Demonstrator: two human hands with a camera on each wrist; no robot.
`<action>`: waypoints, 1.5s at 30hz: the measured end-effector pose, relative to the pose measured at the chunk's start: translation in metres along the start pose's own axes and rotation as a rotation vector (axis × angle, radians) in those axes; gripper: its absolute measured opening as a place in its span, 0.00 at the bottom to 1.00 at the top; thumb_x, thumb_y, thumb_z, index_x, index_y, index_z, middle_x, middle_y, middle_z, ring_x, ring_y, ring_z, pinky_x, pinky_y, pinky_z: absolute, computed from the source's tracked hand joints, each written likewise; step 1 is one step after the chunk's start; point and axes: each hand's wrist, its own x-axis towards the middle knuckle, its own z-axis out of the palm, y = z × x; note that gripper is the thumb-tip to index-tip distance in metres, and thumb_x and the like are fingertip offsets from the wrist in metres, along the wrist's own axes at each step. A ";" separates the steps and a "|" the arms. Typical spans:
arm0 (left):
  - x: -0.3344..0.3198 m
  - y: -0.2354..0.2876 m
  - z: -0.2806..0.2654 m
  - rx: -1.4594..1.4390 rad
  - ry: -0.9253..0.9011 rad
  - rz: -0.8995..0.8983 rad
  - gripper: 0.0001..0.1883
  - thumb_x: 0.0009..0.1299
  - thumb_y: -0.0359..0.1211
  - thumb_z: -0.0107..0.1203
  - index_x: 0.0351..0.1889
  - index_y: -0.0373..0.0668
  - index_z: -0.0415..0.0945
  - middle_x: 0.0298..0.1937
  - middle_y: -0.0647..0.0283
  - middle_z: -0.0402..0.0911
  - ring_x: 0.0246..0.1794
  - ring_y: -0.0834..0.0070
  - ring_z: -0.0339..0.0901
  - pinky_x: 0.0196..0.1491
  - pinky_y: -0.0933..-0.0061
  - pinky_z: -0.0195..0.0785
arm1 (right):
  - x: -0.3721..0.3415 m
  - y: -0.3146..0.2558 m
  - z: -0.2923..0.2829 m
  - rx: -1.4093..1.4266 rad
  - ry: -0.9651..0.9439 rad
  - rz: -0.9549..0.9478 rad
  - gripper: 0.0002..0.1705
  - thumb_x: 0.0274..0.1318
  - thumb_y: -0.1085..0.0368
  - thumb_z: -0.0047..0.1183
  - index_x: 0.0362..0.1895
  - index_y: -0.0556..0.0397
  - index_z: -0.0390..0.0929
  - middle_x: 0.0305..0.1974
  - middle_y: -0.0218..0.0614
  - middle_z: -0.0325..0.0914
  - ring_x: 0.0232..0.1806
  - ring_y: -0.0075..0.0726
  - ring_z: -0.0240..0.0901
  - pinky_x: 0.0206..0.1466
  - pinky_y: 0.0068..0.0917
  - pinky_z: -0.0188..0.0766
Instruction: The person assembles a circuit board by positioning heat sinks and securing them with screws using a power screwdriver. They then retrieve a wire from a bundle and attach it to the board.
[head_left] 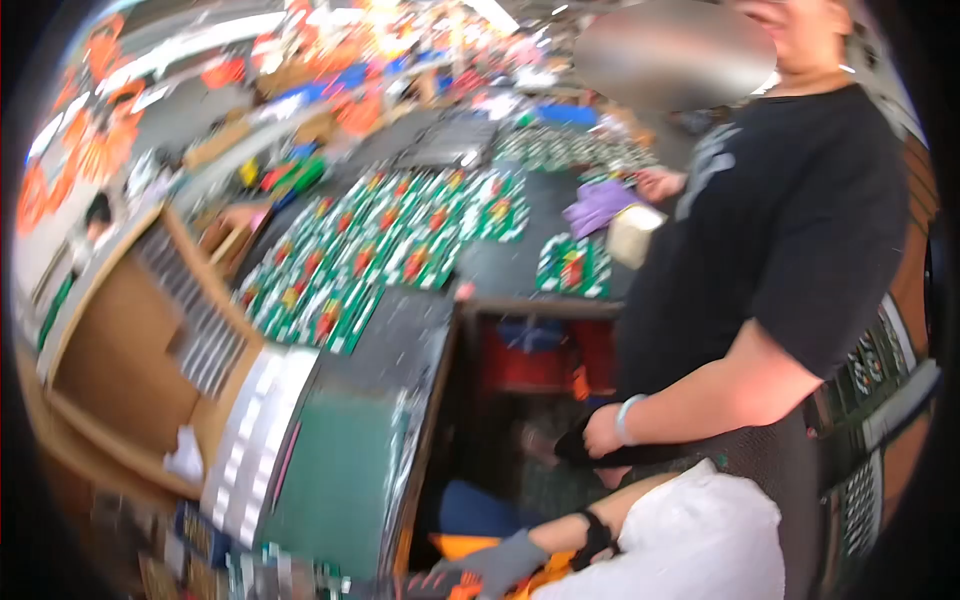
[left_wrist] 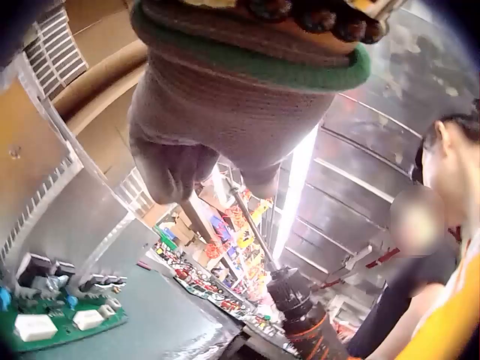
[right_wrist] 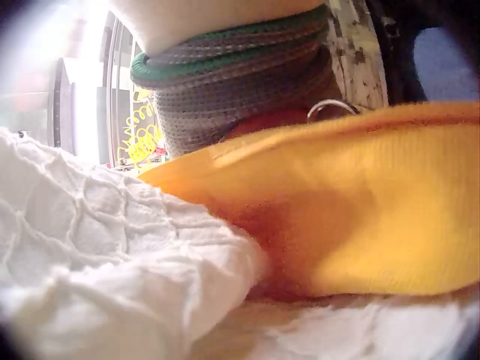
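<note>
In the head view, my gloved right hand (head_left: 505, 562) grips an orange-and-black electric screwdriver (head_left: 465, 585) at the bottom edge. The right wrist view shows only its grey, green-edged glove cuff (right_wrist: 240, 97); yellow fabric (right_wrist: 360, 217) and a white crinkled sleeve (right_wrist: 112, 247) hide the fingers. My left hand (left_wrist: 217, 112), also in a grey glove, fills the top of the left wrist view, fingers loosely bent with a gap between them. The screwdriver (left_wrist: 292, 296) points its thin bit up toward that gap. A green circuit board (left_wrist: 71, 326) with white and blue parts lies at lower left.
Rows of green circuit boards (head_left: 390, 235) cover the dark bench. A green mat (head_left: 335, 470) lies nearer, beside an open cardboard box (head_left: 130, 350). Close on the right stands a person in a black shirt (head_left: 770, 230), arm reaching low. Purple gloves (head_left: 600, 207) lie beyond.
</note>
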 end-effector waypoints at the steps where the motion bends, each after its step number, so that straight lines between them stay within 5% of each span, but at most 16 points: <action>1: -0.001 -0.012 0.012 -0.058 0.004 -0.019 0.29 0.70 0.35 0.54 0.68 0.36 0.62 0.57 0.51 0.76 0.53 0.57 0.74 0.56 0.61 0.67 | -0.002 0.001 -0.001 0.036 -0.044 0.019 0.46 0.49 0.52 0.64 0.68 0.55 0.56 0.54 0.41 0.71 0.62 0.34 0.62 0.64 0.29 0.58; 2: -0.002 0.006 0.006 0.517 -0.033 -0.025 0.26 0.71 0.34 0.53 0.66 0.35 0.64 0.55 0.52 0.78 0.51 0.56 0.75 0.54 0.62 0.69 | 0.003 0.024 -0.005 -0.057 -0.036 -0.016 0.47 0.49 0.50 0.64 0.68 0.54 0.55 0.53 0.40 0.71 0.60 0.34 0.64 0.63 0.29 0.60; 3: -0.014 -0.026 0.027 0.439 -0.026 -0.181 0.42 0.53 0.40 0.67 0.66 0.40 0.63 0.61 0.48 0.70 0.62 0.45 0.66 0.60 0.51 0.62 | 0.005 0.044 -0.007 -0.150 -0.033 -0.056 0.49 0.48 0.49 0.65 0.69 0.54 0.54 0.51 0.40 0.72 0.57 0.34 0.66 0.61 0.29 0.61; 4: -0.020 -0.020 0.028 0.304 -0.136 -0.289 0.50 0.53 0.35 0.66 0.73 0.39 0.50 0.69 0.48 0.62 0.66 0.46 0.60 0.66 0.52 0.55 | 0.000 0.023 -0.008 -0.183 -0.062 0.176 0.53 0.45 0.46 0.66 0.69 0.55 0.53 0.54 0.44 0.71 0.57 0.37 0.68 0.61 0.30 0.63; 5: -0.024 -0.027 0.035 0.309 -0.090 -0.305 0.49 0.51 0.29 0.66 0.72 0.39 0.52 0.70 0.47 0.61 0.67 0.46 0.60 0.66 0.53 0.55 | -0.004 0.000 -0.013 -0.249 -0.092 0.405 0.57 0.42 0.44 0.67 0.70 0.56 0.52 0.57 0.48 0.71 0.57 0.40 0.70 0.61 0.30 0.65; 8: -0.015 -0.026 0.043 0.438 0.028 -0.236 0.47 0.48 0.30 0.68 0.68 0.38 0.57 0.53 0.50 0.69 0.54 0.51 0.67 0.59 0.53 0.60 | -0.002 0.010 -0.006 -0.240 -0.024 0.489 0.57 0.40 0.42 0.69 0.69 0.56 0.54 0.51 0.45 0.73 0.51 0.36 0.72 0.54 0.29 0.69; 11: -0.007 -0.013 0.053 0.579 0.040 -0.339 0.45 0.47 0.31 0.69 0.65 0.37 0.59 0.53 0.52 0.70 0.54 0.54 0.68 0.59 0.52 0.60 | 0.009 -0.006 -0.006 -0.118 -0.068 0.631 0.55 0.40 0.45 0.69 0.67 0.56 0.56 0.45 0.40 0.74 0.43 0.32 0.73 0.47 0.25 0.71; 12: -0.005 -0.014 0.057 0.582 0.043 -0.358 0.45 0.47 0.31 0.69 0.65 0.37 0.59 0.53 0.52 0.70 0.54 0.54 0.68 0.59 0.52 0.60 | 0.008 0.008 -0.004 -0.131 -0.025 0.524 0.53 0.39 0.46 0.70 0.66 0.56 0.57 0.40 0.37 0.74 0.37 0.28 0.73 0.42 0.24 0.71; 14: -0.003 -0.016 0.063 0.670 0.053 -0.403 0.45 0.48 0.38 0.68 0.66 0.40 0.60 0.54 0.54 0.70 0.55 0.59 0.69 0.56 0.58 0.63 | 0.009 0.014 -0.006 -0.131 -0.030 0.537 0.53 0.39 0.47 0.70 0.66 0.56 0.57 0.40 0.37 0.74 0.37 0.28 0.73 0.42 0.24 0.71; 25: -0.001 -0.022 0.070 0.691 0.091 -0.453 0.42 0.48 0.37 0.69 0.63 0.40 0.63 0.46 0.58 0.73 0.45 0.60 0.73 0.58 0.53 0.59 | 0.016 0.014 -0.009 -0.111 -0.025 0.576 0.53 0.39 0.50 0.71 0.66 0.56 0.57 0.40 0.36 0.73 0.36 0.27 0.72 0.41 0.23 0.71; 45: -0.002 -0.024 0.069 0.695 0.091 -0.417 0.44 0.46 0.41 0.71 0.62 0.39 0.64 0.44 0.59 0.72 0.44 0.62 0.73 0.50 0.60 0.63 | 0.022 0.006 -0.006 -0.019 -0.010 0.583 0.51 0.40 0.54 0.72 0.67 0.57 0.58 0.46 0.34 0.71 0.45 0.26 0.68 0.48 0.23 0.69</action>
